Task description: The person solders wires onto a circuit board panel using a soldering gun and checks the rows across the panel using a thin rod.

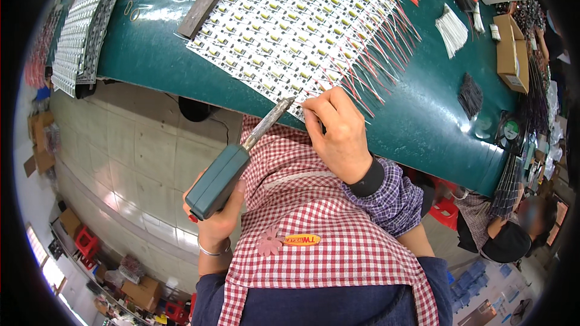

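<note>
Now the left hand (221, 222) grips a soldering iron (225, 172) by white boards (272, 33) on the table (148, 51); one slip could burn the right hand (339, 136) nearby. I can't tell if it pinches anything.

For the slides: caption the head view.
Left hand holds soldering iron over white circuit panel, right hand beside the iron's tip.

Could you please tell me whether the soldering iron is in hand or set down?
The soldering iron is in hand: the left hand grips its handle, with the metal tip at the white boards' near edge.
</note>
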The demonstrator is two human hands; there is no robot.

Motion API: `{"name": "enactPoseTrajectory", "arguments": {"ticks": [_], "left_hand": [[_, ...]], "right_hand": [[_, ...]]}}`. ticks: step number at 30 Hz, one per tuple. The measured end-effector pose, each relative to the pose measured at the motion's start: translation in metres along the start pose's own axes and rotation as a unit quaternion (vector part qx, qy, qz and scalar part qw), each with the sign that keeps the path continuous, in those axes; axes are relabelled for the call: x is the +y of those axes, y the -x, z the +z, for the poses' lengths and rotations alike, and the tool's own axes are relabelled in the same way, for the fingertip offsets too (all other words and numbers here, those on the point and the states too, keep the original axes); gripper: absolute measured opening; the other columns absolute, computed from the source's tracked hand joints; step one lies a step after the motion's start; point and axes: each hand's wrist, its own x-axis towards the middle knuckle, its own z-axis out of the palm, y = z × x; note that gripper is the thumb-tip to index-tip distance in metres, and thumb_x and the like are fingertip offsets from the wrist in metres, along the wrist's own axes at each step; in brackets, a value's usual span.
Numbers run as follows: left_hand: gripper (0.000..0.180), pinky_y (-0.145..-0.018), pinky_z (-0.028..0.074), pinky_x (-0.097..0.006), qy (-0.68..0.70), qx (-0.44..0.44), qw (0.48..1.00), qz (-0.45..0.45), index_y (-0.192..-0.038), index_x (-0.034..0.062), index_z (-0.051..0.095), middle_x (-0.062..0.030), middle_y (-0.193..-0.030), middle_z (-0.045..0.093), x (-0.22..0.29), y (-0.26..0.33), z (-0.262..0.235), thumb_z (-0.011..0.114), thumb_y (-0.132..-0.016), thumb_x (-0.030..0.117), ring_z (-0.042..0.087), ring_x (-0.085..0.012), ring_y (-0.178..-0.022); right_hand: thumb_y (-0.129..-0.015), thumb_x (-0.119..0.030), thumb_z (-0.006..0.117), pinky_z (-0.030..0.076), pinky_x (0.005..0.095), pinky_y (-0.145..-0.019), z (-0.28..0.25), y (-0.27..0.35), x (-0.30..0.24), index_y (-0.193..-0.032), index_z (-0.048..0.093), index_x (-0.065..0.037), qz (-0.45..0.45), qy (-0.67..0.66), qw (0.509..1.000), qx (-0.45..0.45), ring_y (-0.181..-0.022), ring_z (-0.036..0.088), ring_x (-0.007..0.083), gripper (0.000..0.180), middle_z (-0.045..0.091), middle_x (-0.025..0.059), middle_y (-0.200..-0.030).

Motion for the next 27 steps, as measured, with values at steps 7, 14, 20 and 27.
{"name": "enactPoseTrajectory", "arguments": {"ticks": [7,14,20,27], "left_hand": [[0.019,-0.062,0.052,-0.026,-0.053,-0.022,0.996,0.073,-0.09,-0.0062,0.07,-0.0111,-0.082,0.07,-0.0031,-0.0017,-0.0038,0.076,-0.072,-0.003,0.066,-0.0165,-0.066],[0.018,-0.059,0.051,-0.026,-0.049,-0.026,0.996,0.066,-0.089,-0.0065,0.069,-0.0115,-0.081,0.069,-0.0059,-0.0013,-0.0013,0.076,-0.073,-0.003,0.066,-0.0164,-0.064],[0.018,-0.059,0.051,-0.026,-0.049,-0.028,0.996,0.075,-0.09,-0.0065,0.069,-0.0115,-0.081,0.069,-0.0061,-0.003,-0.0014,0.076,-0.073,-0.003,0.067,-0.0169,-0.065],[0.018,-0.062,0.052,-0.027,-0.03,0.001,0.999,0.01,-0.09,-0.0056,0.07,-0.0104,-0.084,0.071,-0.0097,0.0049,-0.0046,0.077,-0.074,-0.001,0.067,-0.0152,-0.068]], "right_hand": [[-0.08,0.005,0.069,0.049,0.0399,-0.064,0.0005,-0.0018,-0.0003,-0.087,0.062,0.001,-0.006,0.004,1.0,0.006,-0.074,0.058,0.0302,0.011,0.051,0.0126,-0.083],[-0.079,0.005,0.07,0.049,0.0397,-0.064,0.0001,-0.0024,0.0003,-0.085,0.062,0.001,-0.008,0.008,1.0,0.002,-0.073,0.058,0.0299,0.011,0.051,0.0126,-0.082],[-0.078,0.005,0.07,0.049,0.0392,-0.063,-0.0008,-0.0037,0.0011,-0.083,0.062,0.001,-0.007,0.013,1.0,0.005,-0.073,0.058,0.0294,0.01,0.051,0.0123,-0.081],[-0.079,0.003,0.07,0.049,0.0395,-0.063,-0.0002,-0.0036,0.0027,-0.082,0.062,0.001,-0.001,0.004,1.0,-0.006,-0.073,0.058,0.0297,0.009,0.051,0.0121,-0.08]]}}
